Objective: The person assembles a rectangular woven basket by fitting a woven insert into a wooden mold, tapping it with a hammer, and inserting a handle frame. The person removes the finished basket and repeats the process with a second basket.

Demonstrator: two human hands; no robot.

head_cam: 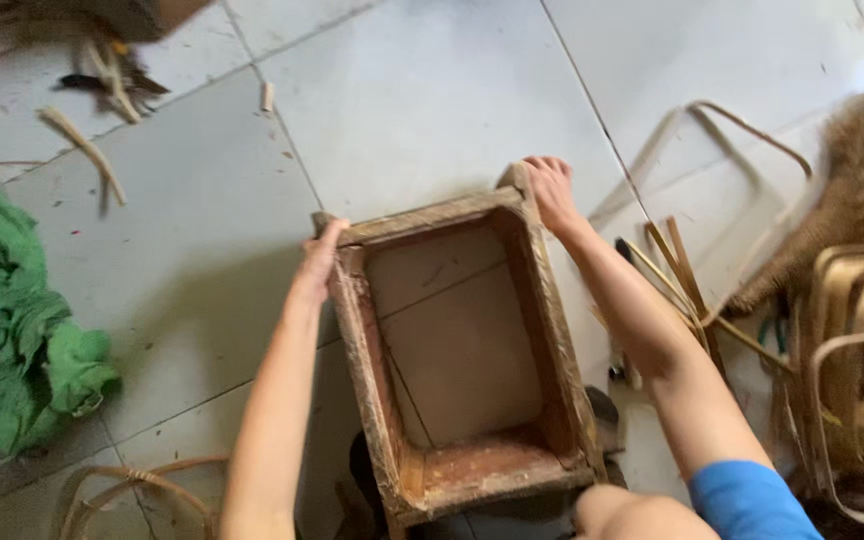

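Pale floor tiles (432, 90) lie under you, with a green cloth (12, 320) heaped at the left and bent cane hoops (852, 350) at the right. Between your arms stands a worn wooden frame (462, 350), open through the middle. Your left hand (320, 262) clasps its far left corner, your right hand (552, 190) its far right corner.

Left hand (318, 262), right hand (551, 190) gripping wooden frame (552, 330) corners, tiled floor (432, 90)

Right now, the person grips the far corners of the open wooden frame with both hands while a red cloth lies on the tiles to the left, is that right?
Not quite: the head view shows the cloth is green, not red. Both hands, left hand and right hand, do grip the wooden frame at its far corners.
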